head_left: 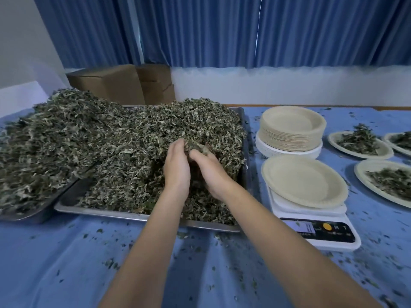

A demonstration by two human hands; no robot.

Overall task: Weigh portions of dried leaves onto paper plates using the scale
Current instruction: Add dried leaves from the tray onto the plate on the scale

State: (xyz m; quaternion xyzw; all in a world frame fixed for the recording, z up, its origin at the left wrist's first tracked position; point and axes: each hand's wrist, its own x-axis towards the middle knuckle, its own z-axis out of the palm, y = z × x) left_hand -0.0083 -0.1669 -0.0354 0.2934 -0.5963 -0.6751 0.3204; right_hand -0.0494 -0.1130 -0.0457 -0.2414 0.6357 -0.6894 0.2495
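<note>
Scooping dried leaves [133, 138], both hands [193, 167] cupped.

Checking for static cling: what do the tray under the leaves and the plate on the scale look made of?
The tray looks like metal, probably stainless steel: grey, smooth, with a reflective rim. The plate on the scale looks like pressed paper or plant fibre: matte beige, moulded rim.

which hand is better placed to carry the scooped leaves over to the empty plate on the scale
Right, probably. The right hand is on the pile of dried leaves on the side nearer the empty plate on the scale; the left hand would have to cross over it.
</note>
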